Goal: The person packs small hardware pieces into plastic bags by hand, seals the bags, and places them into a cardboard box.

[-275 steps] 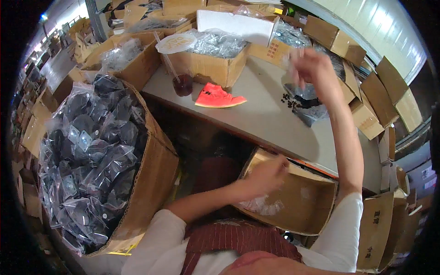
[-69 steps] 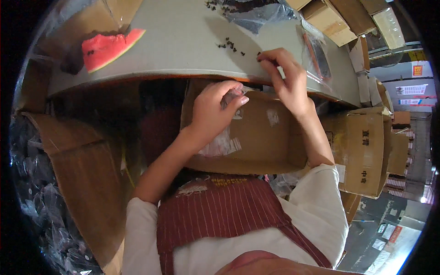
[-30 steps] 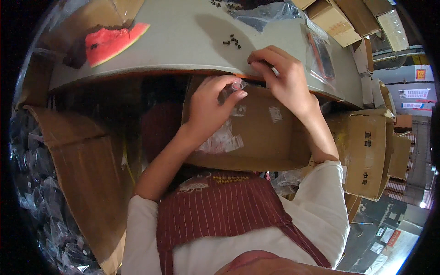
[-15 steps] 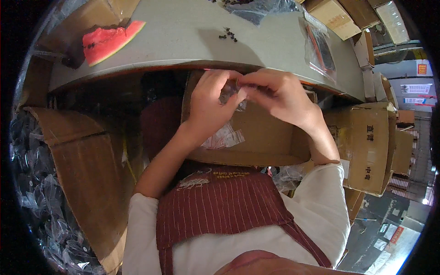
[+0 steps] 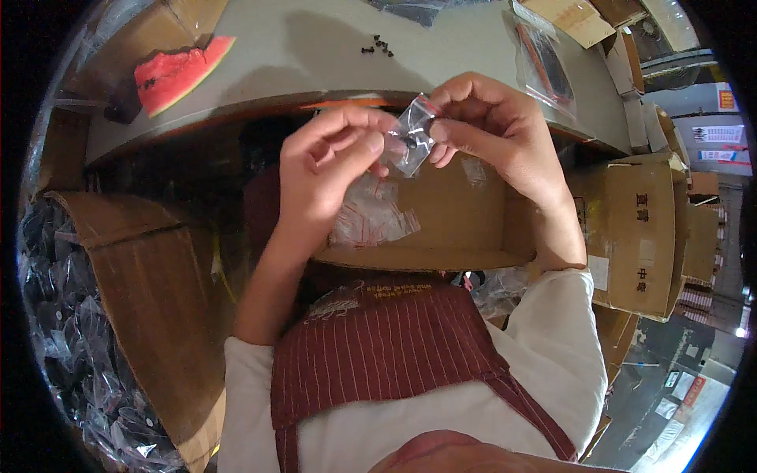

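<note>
- Here we are at the upper middle of the frame, and it's all about the clear bag (image 5: pixel 409 135), held up between two hands!
- Left hand (image 5: pixel 317 162): thumb and fingers pinching the bag's left edge, the other fingers curled in.
- Right hand (image 5: pixel 509 135): thumb and fingertips pinching the opposite edge, near the red strip; whether a loose piece is in that grip too, I cannot tell.
- Inside the bag, something small and dark; its shape is too tiny to call.
- Right below, at centre frame, a shallow box (image 5: pixel 460 225), with a heap of small bags (image 5: pixel 372 221) in its left part, clear with red lines.
- Up top, the grey table (image 5: pixel 303 55), and on it a little cluster of dark pieces (image 5: pixel 379 46) at top centre.
- Upper left, a bitten watermelon slice (image 5: pixel 180 77) on the table!
- Upper right, a flat clear packet (image 5: pixel 546 72) lies near the table's edge.
- Far left, a tall carton (image 5: pixel 154 296) beside a mass of bagged black parts (image 5: pixel 83 339).
- Lower middle: a striped maroon apron (image 5: pixel 386 355) over white sleeves.
</note>
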The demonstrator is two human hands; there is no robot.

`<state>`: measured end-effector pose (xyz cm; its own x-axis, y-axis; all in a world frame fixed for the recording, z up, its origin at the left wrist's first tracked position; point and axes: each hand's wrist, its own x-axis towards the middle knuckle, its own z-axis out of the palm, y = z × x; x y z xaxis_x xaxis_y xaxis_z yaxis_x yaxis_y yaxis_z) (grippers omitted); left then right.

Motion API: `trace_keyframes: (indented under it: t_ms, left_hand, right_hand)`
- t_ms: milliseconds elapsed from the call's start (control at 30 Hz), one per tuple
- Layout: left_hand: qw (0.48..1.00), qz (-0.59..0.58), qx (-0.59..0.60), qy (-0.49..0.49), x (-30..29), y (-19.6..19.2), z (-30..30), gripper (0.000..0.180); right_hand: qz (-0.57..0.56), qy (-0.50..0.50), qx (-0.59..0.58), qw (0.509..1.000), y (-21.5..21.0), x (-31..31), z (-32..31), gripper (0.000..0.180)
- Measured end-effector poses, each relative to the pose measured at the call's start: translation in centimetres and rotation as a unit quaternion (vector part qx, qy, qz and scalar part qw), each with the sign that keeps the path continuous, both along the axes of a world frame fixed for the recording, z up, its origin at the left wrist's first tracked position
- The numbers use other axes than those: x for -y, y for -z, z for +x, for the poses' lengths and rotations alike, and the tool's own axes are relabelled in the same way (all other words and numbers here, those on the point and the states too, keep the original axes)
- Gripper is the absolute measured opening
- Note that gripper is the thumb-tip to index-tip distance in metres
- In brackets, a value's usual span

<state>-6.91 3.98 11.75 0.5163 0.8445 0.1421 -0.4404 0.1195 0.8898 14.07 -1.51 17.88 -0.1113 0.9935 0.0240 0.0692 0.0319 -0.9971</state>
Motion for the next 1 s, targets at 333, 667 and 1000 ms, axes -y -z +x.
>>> trace_keyframes:
  t_ms: [333, 667, 1000]
  left_hand:
    - [0.992, 0.073, -0.082, 0.06, -1.7, -2.8, 0.4, 0.013]
    - [0.985, 0.14, -0.098, -0.008, -0.7, -3.0, 0.5, 0.007]
    - [0.995, 0.1, -0.014, 0.001, -1.9, -2.2, 0.3, 0.006]
  right_hand:
    - [0.008, -0.027, 0.029, 0.999, -1.5, 0.8, -1.0, 0.032]
    - [-0.003, -0.052, 0.053, 0.997, -1.0, 0.1, -1.1, 0.023]
    - [-0.067, -0.091, 0.051, 0.992, -1.5, -1.5, -1.5, 0.016]
